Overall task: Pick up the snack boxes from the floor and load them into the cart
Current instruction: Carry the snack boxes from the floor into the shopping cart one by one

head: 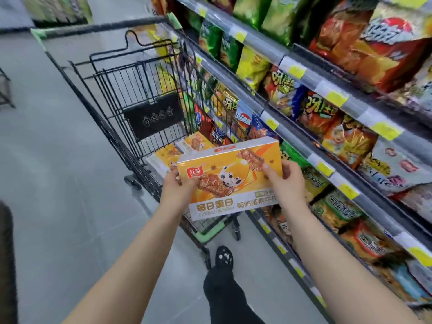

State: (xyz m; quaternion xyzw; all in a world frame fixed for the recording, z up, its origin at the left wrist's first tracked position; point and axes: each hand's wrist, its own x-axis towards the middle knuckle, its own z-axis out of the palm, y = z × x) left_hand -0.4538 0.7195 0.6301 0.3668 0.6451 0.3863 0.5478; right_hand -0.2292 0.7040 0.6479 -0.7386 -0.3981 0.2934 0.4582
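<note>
I hold an orange and white snack box [230, 178] in both hands over the near end of the black wire cart [112, 94]. My left hand [178, 187] grips its left edge and my right hand [286, 181] grips its right edge. The box is tilted with its printed face toward me. Two more boxes of the same kind [163, 159] lie flat in the cart's basket, just beyond the held one.
Shelves packed with snack bags [339, 118] run along the right, close beside the cart. Grey tiled floor [51, 171] stretches to the left. My leg and black shoe [224, 258] stand below the cart's near end. A dark object edges in at bottom left.
</note>
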